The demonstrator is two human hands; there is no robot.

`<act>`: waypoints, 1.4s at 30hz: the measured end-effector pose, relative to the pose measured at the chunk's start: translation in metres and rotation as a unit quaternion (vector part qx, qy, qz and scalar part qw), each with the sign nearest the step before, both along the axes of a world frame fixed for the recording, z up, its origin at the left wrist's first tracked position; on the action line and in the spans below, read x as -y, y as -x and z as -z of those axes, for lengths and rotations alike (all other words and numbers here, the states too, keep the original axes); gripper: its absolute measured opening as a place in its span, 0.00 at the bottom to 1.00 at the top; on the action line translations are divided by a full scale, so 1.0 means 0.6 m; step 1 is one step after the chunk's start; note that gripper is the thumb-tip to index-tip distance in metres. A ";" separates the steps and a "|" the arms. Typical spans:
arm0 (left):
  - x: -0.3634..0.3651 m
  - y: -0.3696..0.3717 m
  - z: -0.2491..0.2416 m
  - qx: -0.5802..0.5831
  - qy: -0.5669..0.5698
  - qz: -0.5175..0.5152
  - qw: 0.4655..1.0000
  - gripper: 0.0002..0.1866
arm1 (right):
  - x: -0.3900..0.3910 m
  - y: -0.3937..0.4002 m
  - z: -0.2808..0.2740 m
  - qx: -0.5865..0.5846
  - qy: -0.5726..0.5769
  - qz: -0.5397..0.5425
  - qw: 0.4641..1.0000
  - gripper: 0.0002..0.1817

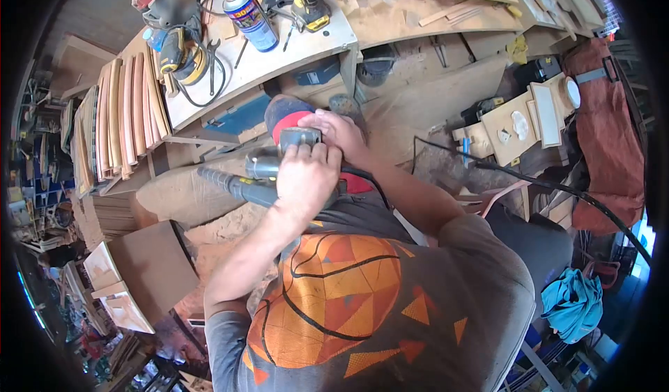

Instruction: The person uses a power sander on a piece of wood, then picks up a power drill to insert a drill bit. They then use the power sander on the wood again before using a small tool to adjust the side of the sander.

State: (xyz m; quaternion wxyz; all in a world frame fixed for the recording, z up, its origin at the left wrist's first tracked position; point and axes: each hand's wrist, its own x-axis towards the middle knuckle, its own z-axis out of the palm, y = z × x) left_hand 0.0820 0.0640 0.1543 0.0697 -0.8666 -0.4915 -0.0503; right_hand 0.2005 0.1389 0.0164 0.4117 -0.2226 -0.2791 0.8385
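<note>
My left hand (pixel 306 176) is wrapped over the top of a dark grey power tool (pixel 300 138), its fingers curled around the body. Just beyond it, my right hand (pixel 338 134) has its fingers bent against a rounded red and dark blue piece (pixel 287 117) at the tool's far end; its fingertips are partly hidden. A ribbed dark grey tube (pixel 237 186) points left from below my left hand. The tool and both hands are close together in front of my chest.
A white-topped bench (pixel 265 68) ahead carries a spray can (pixel 251 19), a yellow sander (pixel 187 57) and a yellow drill (pixel 310 9). Curved wooden strips (pixel 129 113) lean at the left. A black cable (pixel 529 179) crosses the right side. A teal cloth (pixel 573 305) hangs lower right.
</note>
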 end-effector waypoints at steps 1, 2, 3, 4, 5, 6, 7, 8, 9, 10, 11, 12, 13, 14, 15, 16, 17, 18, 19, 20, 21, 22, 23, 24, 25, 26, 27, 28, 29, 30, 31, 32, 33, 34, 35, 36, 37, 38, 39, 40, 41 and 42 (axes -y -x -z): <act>0.001 0.009 0.003 0.010 -0.004 0.008 1.000 0.04 | 0.002 0.004 -0.003 0.043 -0.019 0.024 0.999 0.20; -0.004 0.017 0.005 0.019 -0.014 0.017 1.000 0.04 | -0.006 0.011 -0.008 0.085 -0.043 0.048 0.994 0.18; -0.007 0.023 0.005 0.011 -0.017 0.019 1.000 0.04 | -0.001 0.001 -0.010 0.146 -0.126 0.046 0.980 0.15; 0.000 0.025 0.006 0.006 -0.015 0.016 1.000 0.06 | -0.004 -0.001 -0.010 0.141 -0.124 0.047 0.981 0.15; 0.011 0.024 0.008 0.005 -0.008 0.011 1.000 0.10 | 0.003 -0.005 -0.010 0.165 -0.186 0.053 0.967 0.15; 0.016 0.021 0.011 0.005 0.000 0.011 1.000 0.10 | 0.008 -0.014 -0.010 0.189 -0.248 0.060 0.948 0.15; 0.017 0.018 0.012 0.018 -0.016 0.005 1.000 0.11 | 0.004 -0.026 -0.011 0.202 -0.263 0.052 0.942 0.18; 0.021 0.015 0.012 0.032 -0.029 0.000 0.999 0.13 | 0.002 -0.035 -0.014 0.204 -0.254 0.052 0.944 0.18; 0.027 0.013 0.012 0.033 -0.021 0.001 0.999 0.13 | 0.000 -0.043 -0.018 0.209 -0.256 0.025 0.943 0.19; 0.029 0.014 0.011 0.029 -0.030 -0.001 0.999 0.12 | -0.006 -0.049 -0.017 0.212 -0.261 -0.002 0.942 0.20; 0.029 0.017 0.010 0.024 -0.041 -0.005 0.999 0.12 | -0.010 -0.047 -0.008 0.220 -0.307 -0.007 0.926 0.23; 0.028 0.022 0.009 0.021 -0.037 -0.004 0.999 0.12 | -0.009 -0.045 -0.002 0.218 -0.303 -0.007 0.928 0.23; 0.030 0.029 0.007 0.035 -0.044 -0.006 0.998 0.12 | -0.006 -0.041 0.003 0.218 -0.312 -0.010 0.925 0.24; 0.031 0.035 0.006 0.049 -0.051 -0.007 0.997 0.13 | -0.004 -0.037 -0.001 0.218 -0.323 -0.013 0.921 0.25; 0.034 0.043 0.011 0.057 -0.055 -0.010 0.997 0.13 | -0.006 -0.033 -0.001 0.216 -0.320 -0.012 0.922 0.25; 0.036 0.051 0.012 0.055 -0.051 -0.010 0.997 0.13 | -0.011 -0.028 0.000 0.199 -0.268 -0.065 0.940 0.25; 0.040 0.056 0.014 0.074 -0.056 -0.015 0.996 0.13 | -0.011 -0.025 0.000 0.181 -0.214 -0.118 0.953 0.25; 0.040 0.058 0.015 0.093 -0.064 -0.019 0.993 0.13 | -0.017 -0.021 -0.031 0.180 -0.213 -0.117 0.953 0.25; 0.042 0.057 0.008 0.089 -0.042 -0.023 0.995 0.13 | -0.026 -0.017 -0.068 0.203 -0.142 -0.136 0.959 0.26; 0.039 0.053 0.005 0.088 -0.044 -0.023 0.995 0.13 | -0.034 -0.005 -0.094 0.225 -0.073 -0.155 0.959 0.28; 0.032 0.042 0.003 0.073 -0.037 -0.014 0.997 0.14 | -0.041 0.025 -0.020 0.324 -0.272 -0.120 0.898 0.33; 0.027 0.029 0.003 0.058 -0.029 -0.006 0.998 0.14 | -0.043 0.033 0.006 0.324 -0.278 -0.121 0.896 0.33; 0.019 0.012 0.003 0.060 -0.036 -0.003 0.998 0.16 | -0.050 0.037 0.019 0.314 -0.412 -0.110 0.848 0.31; 0.012 0.001 0.003 0.043 -0.020 0.008 0.999 0.16 | -0.060 0.036 0.019 0.298 -0.537 -0.100 0.783 0.29; 0.010 -0.011 0.003 0.032 0.000 0.013 0.999 0.17 | -0.084 0.022 0.018 0.262 -0.759 -0.024 0.596 0.24; 0.006 -0.018 0.000 0.023 0.020 0.018 0.999 0.19 | -0.084 0.013 0.015 0.262 -0.765 -0.030 0.588 0.24; 0.004 -0.015 -0.009 0.028 0.010 0.013 0.999 0.19 | -0.079 0.008 0.018 0.258 -0.728 -0.021 0.635 0.22; 0.003 -0.007 -0.023 0.161 0.045 0.048 0.985 0.21 | -0.074 0.004 0.024 0.254 -0.687 -0.012 0.681 0.22; 0.008 0.004 -0.039 0.289 0.081 0.084 0.950 0.23 | -0.070 -0.001 0.035 0.275 -0.597 -0.062 0.751 0.21; 0.025 0.028 -0.059 0.309 0.010 0.013 0.951 0.26 | -0.061 -0.008 0.026 0.275 -0.600 -0.066 0.748 0.21; 0.049 0.061 -0.076 0.324 -0.060 -0.055 0.942 0.29 | -0.056 -0.015 0.009 0.305 -0.467 -0.075 0.827 0.20; 0.076 0.091 -0.022 0.400 -0.218 -0.180 0.872 0.33 | -0.057 -0.022 0.000 0.327 -0.323 -0.079 0.885 0.18; 0.095 0.118 -0.002 0.487 -0.213 -0.364 0.765 0.38 | -0.060 -0.029 0.015 0.272 -0.255 -0.095 0.923 0.22; 0.101 0.168 0.035 0.592 -0.165 -0.424 0.665 0.40 | -0.050 -0.025 0.000 0.275 -0.253 -0.094 0.923 0.22; 0.116 0.213 0.069 0.786 -0.026 -0.382 0.486 0.41 | -0.037 -0.019 -0.031 0.226 -0.224 -0.104 0.942 0.23; 0.112 0.206 0.059 0.860 0.061 -0.292 0.413 0.44 | -0.032 -0.012 -0.058 0.175 -0.200 -0.117 0.957 0.23; 0.108 0.186 0.048 0.905 0.107 -0.213 0.351 0.45 | -0.030 -0.006 -0.071 0.132 -0.166 -0.155 0.965 0.24; 0.104 0.166 0.027 0.937 0.152 -0.132 0.286 0.46 | -0.019 -0.001 -0.081 0.131 -0.167 -0.166 0.963 0.24; 0.103 0.168 0.006 0.926 0.101 -0.120 0.344 0.45 | -0.004 0.004 -0.091 -0.016 -0.033 -0.183 0.982 0.25; 0.094 0.170 -0.023 0.909 0.052 -0.104 0.401 0.45 | 0.004 0.006 -0.097 -0.160 0.099 -0.190 0.964 0.25; 0.079 0.136 -0.086 0.906 0.042 -0.101 0.409 0.40 | 0.015 0.010 -0.091 -0.157 0.098 -0.193 0.963 0.25; 0.077 0.137 -0.086 0.907 0.038 -0.103 0.407 0.40 | 0.030 0.017 -0.077 -0.020 -0.065 -0.131 0.989 0.25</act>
